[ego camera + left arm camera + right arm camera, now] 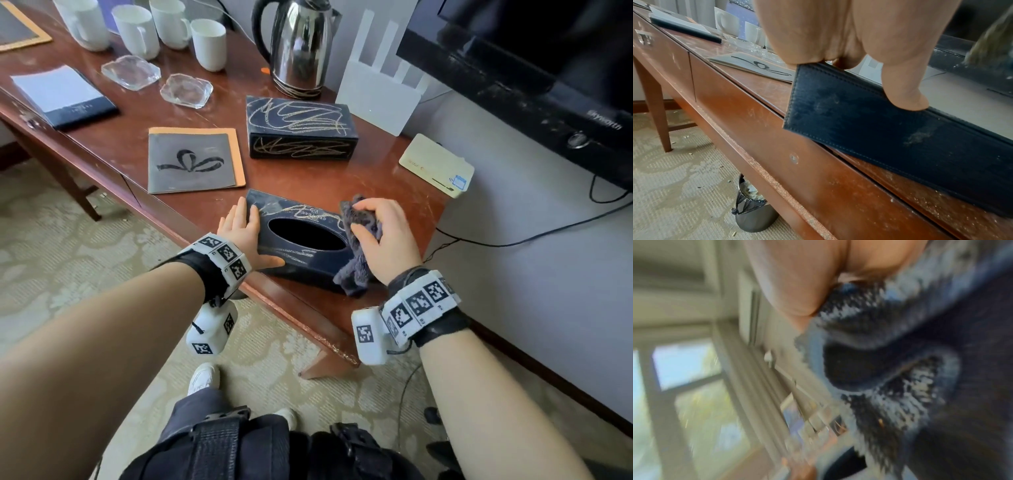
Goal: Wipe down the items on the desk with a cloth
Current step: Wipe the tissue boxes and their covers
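Cloth point(361, 236), dark and fuzzy, bunched in right hand point(387, 240) with fingers curled round it, pressed onto right end of dark tissue box point(301, 240) at near edge of wooden surface point(205, 205). Left hand point(245, 233) laid against box's left end, fingers nearly straight, thumb point(904, 91) along front wall. Second patterned box point(301, 128) and grey booklet point(193, 159) behind, apart.

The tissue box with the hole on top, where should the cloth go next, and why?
Probably a short sweep leftward across the top of the tissue box. The right hand grips the cloth at the box's right end, the left hand steadies its left end, and the left wrist view shows dusty smears on the side.
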A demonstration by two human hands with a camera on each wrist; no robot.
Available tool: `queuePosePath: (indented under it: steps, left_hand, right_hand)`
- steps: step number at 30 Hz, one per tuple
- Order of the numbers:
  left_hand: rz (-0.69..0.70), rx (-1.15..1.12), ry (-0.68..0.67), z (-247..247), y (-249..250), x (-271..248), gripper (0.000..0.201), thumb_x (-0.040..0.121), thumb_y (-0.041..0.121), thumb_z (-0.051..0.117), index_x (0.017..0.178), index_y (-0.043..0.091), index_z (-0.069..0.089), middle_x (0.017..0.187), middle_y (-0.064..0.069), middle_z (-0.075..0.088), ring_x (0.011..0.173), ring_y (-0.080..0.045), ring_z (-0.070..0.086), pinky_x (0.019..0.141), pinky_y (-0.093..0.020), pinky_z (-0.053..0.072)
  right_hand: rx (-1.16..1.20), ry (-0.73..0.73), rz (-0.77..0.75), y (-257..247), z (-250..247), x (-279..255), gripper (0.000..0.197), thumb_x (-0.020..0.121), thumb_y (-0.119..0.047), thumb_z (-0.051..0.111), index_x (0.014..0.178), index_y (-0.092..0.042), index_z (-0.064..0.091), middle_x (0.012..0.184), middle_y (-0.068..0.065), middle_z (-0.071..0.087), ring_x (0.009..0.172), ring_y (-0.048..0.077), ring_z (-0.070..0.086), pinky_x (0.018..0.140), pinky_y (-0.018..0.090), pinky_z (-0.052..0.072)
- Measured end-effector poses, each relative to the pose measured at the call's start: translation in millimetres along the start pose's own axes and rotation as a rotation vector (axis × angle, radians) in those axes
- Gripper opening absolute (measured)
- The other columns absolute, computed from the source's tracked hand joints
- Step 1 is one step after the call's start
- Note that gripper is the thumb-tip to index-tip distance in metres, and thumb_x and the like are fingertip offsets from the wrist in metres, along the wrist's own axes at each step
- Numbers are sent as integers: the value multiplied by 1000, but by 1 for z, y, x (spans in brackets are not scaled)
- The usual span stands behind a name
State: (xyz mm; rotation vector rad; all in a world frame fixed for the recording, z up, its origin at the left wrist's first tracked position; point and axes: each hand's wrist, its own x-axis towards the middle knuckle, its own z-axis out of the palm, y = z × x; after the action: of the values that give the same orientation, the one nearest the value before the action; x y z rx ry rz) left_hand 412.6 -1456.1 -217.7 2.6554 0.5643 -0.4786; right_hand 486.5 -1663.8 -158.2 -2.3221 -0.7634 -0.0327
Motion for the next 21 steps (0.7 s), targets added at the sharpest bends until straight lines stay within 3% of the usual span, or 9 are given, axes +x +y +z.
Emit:
queuePosePath:
  steps: [2, 4, 7, 10, 12, 13, 15, 17, 21]
  left_hand:
    - [4, -2, -10, 0, -1, 0, 111, 78, 59, 60, 148, 8, -9, 154, -14, -20, 144, -28, -12, 116, -37, -1]
    - [28, -26, -22, -2, -7, 2, 108, 79, 56, 61, 148, 10, -9, 154, -13, -20, 144, -27, -9, 117, -34, 4]
    - [123, 18, -52, -12, -24, 8, 100, 83, 51, 60, 149, 14, -4, 155, -11, -15, 144, -27, -9, 117, -35, 2]
    - [229, 139, -91, -27, -41, 20, 99, 82, 52, 61, 149, 15, -2, 156, -8, -16, 143, -26, -17, 115, -40, -4]
    - [303, 192, -133, -36, -49, 29, 105, 79, 56, 62, 149, 14, -5, 155, -4, -19, 143, -25, -17, 118, -42, -3]
    - [343, 207, -149, -39, -53, 33, 107, 78, 57, 62, 149, 14, -6, 156, -3, -19, 143, -24, -17, 118, -42, -2]
    - [414, 230, -159, -44, -58, 37, 108, 77, 58, 63, 149, 13, -4, 156, 0, -16, 144, -20, -15, 115, -34, -6]
    - [461, 253, -150, -47, -62, 42, 110, 73, 62, 64, 150, 16, -1, 157, 2, -13, 144, -17, -13, 115, -30, -5]
    - [483, 312, -169, -49, -63, 50, 115, 67, 71, 61, 150, 18, 0, 157, 0, -12, 145, -23, -9, 117, -35, 7]
  right_hand:
    - [100, 194, -27, -5, 1, 2, 23, 85, 0, 58, 107, -6, 56, 109, -2, 42, 108, 17, 45, 95, 15, 27]
    - [-7, 79, 21, -3, 11, -4, 22, 85, 1, 56, 105, -8, 54, 111, 1, 43, 110, 22, 45, 92, 19, 30]
    - [-400, -230, 202, 8, 31, -30, 23, 93, -15, 48, 114, -22, 50, 129, -2, 43, 121, 22, 37, 93, 32, 33]
    - [-537, -272, 240, 4, 39, -39, 35, 93, -42, 45, 127, -32, 44, 144, -6, 32, 136, 21, 22, 107, 41, 22]
    - [-511, -302, 360, -4, 45, -37, 44, 92, -44, 48, 133, -32, 39, 153, -2, 16, 138, 28, 14, 109, 43, 23]
    - [-502, -274, 439, -6, 49, -36, 44, 93, -39, 49, 135, -32, 38, 154, 0, 13, 135, 30, 17, 108, 42, 26]
    - [-517, -163, 569, -13, 57, -36, 42, 95, -30, 47, 136, -30, 39, 149, 3, 25, 126, 32, 30, 104, 37, 30]
    - [-509, -98, 599, -25, 69, -34, 38, 96, -27, 44, 134, -29, 43, 140, 1, 39, 118, 31, 37, 100, 33, 31]
    - [-377, -205, 392, -71, 107, -26, 35, 94, -17, 45, 126, -29, 54, 132, -5, 47, 116, 27, 36, 95, 35, 36]
